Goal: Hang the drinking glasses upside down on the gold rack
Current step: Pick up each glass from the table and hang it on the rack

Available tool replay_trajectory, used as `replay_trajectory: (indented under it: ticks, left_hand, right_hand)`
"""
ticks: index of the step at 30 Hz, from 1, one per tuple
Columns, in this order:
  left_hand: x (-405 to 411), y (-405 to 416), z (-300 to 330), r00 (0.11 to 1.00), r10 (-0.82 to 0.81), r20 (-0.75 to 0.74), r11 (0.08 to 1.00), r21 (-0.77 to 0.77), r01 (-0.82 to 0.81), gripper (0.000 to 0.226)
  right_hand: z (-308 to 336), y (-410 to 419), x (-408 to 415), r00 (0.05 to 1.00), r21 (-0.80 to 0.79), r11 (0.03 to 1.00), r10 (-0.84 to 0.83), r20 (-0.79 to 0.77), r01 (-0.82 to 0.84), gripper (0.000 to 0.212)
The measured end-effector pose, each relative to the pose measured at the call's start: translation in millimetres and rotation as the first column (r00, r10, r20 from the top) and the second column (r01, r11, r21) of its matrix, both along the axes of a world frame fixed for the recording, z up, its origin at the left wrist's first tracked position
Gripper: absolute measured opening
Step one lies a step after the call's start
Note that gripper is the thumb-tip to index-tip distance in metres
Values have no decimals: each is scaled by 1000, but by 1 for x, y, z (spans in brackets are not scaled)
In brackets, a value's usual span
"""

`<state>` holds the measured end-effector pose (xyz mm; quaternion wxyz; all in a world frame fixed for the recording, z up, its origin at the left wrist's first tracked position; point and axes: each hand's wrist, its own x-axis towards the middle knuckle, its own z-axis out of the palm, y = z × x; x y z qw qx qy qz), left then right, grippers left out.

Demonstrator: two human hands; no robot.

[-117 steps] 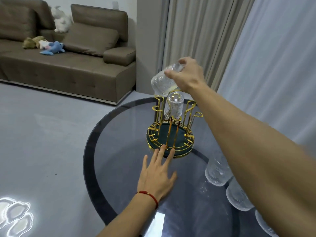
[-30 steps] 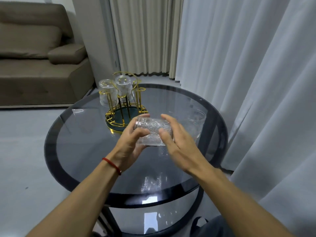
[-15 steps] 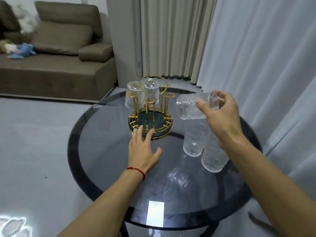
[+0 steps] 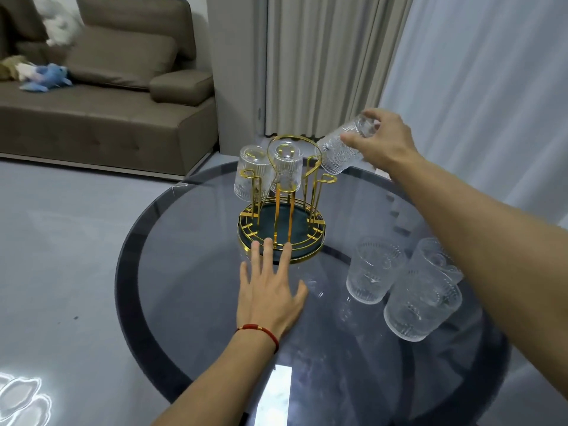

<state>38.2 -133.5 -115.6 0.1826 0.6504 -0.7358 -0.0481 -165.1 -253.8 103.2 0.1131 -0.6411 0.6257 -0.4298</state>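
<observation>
step in hand: hanging glass no. 3. right hand [image 4: 382, 141] grasps a ribbed glass [image 4: 341, 150] by its base end, tilted, mouth pointing down-left toward the gold rack [image 4: 281, 235], just beside the top of the carry loop and above a free peg [image 4: 326, 179] on the rack's right side. glass not yet on any peg. left hand [image 4: 270, 285] lies flat and spread on the round glass table [image 4: 190, 272], holding nothing, fingertips [image 4: 286, 248] at the rack's base rim, prob. bracing it; can't tell for sure if they press on it.

two glasses [image 4: 284, 170] already hang mouth-down on the far pegs. at least two more upright glasses [image 4: 373, 269] wait near the right forearm; a third may sit behind them, partly hidden.

next move calls for: tip the glass fully vertical, line the mouth over the free peg's looped tip, lower w/o knocking the hung neighbour or the loop, then let go.

vs 0.5 s ago: glass was held about level, further right of the rack and over the waiting glasses; now carried in toward the rack and tipped mouth-down. left hand same spot, rack same, still two hung.
</observation>
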Motion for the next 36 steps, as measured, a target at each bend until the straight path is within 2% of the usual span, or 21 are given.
replay_trajectory:
  ticks: [6,13,20,25,28,30,33,36]
  left_hand:
    - [-2,2,1,1000,-1,4,1000,-11,1,73]
    - [-2,1,-1,1000,-5,4,1000,-5,5,73]
    - [-2,1,-1,1000,-1,2,1000,0,1,73]
    - [-1,1,0,1000,-1,-2,1000,-2,1,72]
    - [-1,1,1,1000,-2,1,1000,-2,2,72]
    - [-1,1,1,1000,1,-4,1000,-4,-1,72]
    - [0,2,3,1000,-5,-10,1000,7,5,71]
    - [-1,3,7,1000,-9,-18,1000,8,9,71]
  right_hand:
    - [-6,-24,5,953,166,962,245,-175,-217,79]
    - [-4,-43,8,905,276,929,324,-277,-248,87]
    - [-17,-50,23,864,352,895,390,-318,-274,73]
    - [-21,-52,21,880,392,860,429,-203,-328,70]
    - [-21,-48,14,890,417,849,422,-170,-323,77]
    - [-23,-36,4,920,407,854,385,-78,-323,80]
    - [-29,1,-13,963,308,914,265,40,-265,65]
    - [-39,50,-22,983,203,968,168,-79,-149,46]
